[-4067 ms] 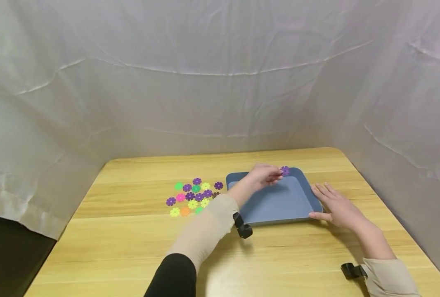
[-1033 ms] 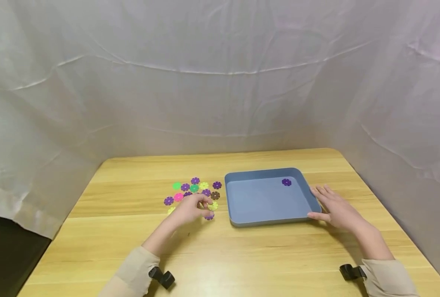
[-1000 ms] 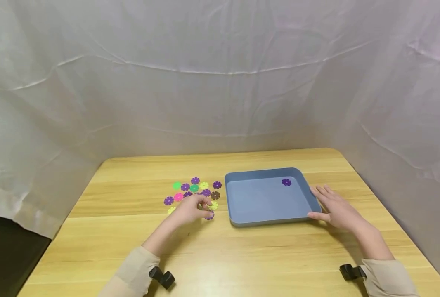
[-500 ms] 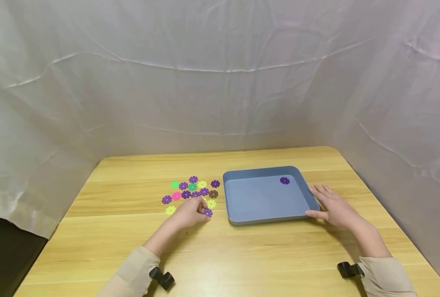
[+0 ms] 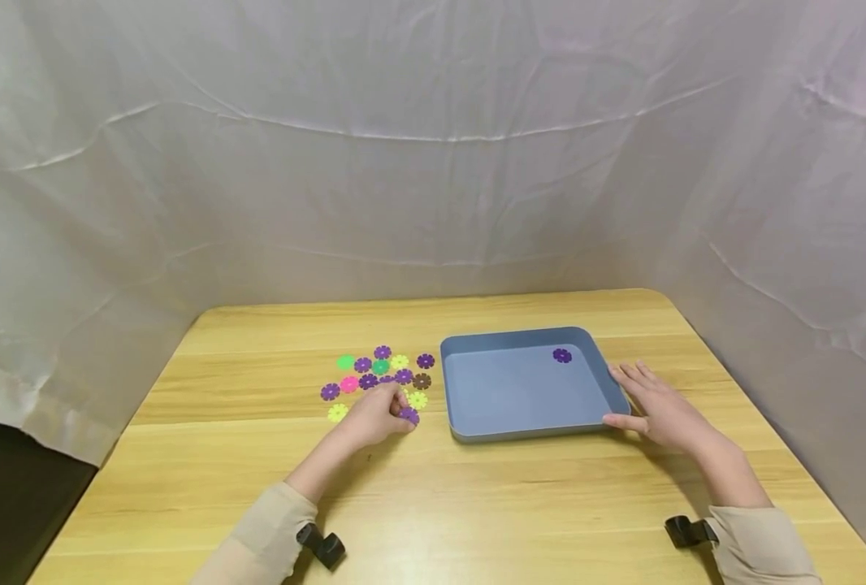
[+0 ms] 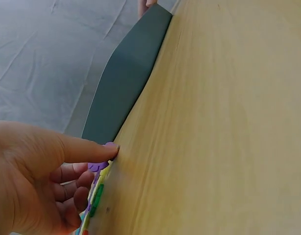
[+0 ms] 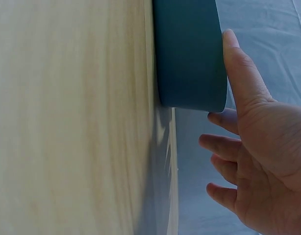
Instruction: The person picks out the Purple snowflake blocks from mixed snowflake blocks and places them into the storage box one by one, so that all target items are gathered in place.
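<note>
In the left hand (image 5: 374,416), a purple disc (image 5: 409,416), pinched between thumb and curled fingers. Looks thin and flat, notched round the edge like a small flower. Sits at the near right side of a cluster (image 5: 369,380) of like shape, left of the tray (image 5: 524,394); hard to tell whether touching the bench (image 5: 535,504) or just above. Among that cluster: more purple, some yellow, a pink disc (image 5: 349,384), a brown disc (image 5: 422,381), a bright green disc (image 5: 346,362) and a deeper green disc (image 5: 380,367), all flat. Inside the shallow, round-cornered, grey-blue tray, near its far right corner, a dark purple disc (image 5: 562,356). At the tray's right end, the right hand (image 5: 663,410), fingers straight and loosely spread, thumb against the near corner, gripping nothing. Behind, a pale, creased curtain (image 5: 433,203).
</note>
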{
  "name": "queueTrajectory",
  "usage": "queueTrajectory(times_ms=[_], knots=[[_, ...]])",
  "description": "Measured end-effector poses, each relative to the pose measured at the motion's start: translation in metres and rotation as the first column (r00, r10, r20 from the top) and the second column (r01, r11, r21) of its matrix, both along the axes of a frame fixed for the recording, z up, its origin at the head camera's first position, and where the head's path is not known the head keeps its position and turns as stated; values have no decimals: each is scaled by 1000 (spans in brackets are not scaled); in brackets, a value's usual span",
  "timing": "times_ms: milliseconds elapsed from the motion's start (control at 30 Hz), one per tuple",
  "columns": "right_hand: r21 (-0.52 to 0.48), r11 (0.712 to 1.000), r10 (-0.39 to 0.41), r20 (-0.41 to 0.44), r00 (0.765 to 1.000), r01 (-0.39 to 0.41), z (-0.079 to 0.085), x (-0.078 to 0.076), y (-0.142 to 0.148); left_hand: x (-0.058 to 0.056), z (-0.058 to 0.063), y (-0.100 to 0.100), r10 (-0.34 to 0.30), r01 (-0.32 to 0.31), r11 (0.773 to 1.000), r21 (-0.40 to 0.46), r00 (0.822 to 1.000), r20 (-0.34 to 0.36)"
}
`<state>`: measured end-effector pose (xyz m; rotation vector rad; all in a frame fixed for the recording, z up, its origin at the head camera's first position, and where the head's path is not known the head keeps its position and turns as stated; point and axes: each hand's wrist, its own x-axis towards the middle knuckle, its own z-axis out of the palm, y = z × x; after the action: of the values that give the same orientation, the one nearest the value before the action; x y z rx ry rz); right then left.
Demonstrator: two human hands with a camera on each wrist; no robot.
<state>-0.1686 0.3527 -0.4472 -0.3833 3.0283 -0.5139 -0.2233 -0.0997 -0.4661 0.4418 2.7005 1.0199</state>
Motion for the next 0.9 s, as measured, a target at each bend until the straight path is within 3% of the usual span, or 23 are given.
queueTrajectory(times_ms=[300, 533, 700, 900], knots=[[0, 1000, -4, 7, 1000, 4, -2, -1, 1, -7, 4, -8, -51, 40, 990, 135, 995, 82], [5, 1000, 2, 2, 1000, -2, -3, -3, 2, -13, 19, -10, -83, 22, 944, 329, 981, 175], [22, 1000, 7, -3, 1000, -6, -4, -4, 3, -21, 27, -2, -75, -62, 872, 485, 963, 259], [50, 999, 7, -15, 1000, -6, -4, -4, 3, -33, 39, 21, -106, -172, 740, 651, 925, 364]])
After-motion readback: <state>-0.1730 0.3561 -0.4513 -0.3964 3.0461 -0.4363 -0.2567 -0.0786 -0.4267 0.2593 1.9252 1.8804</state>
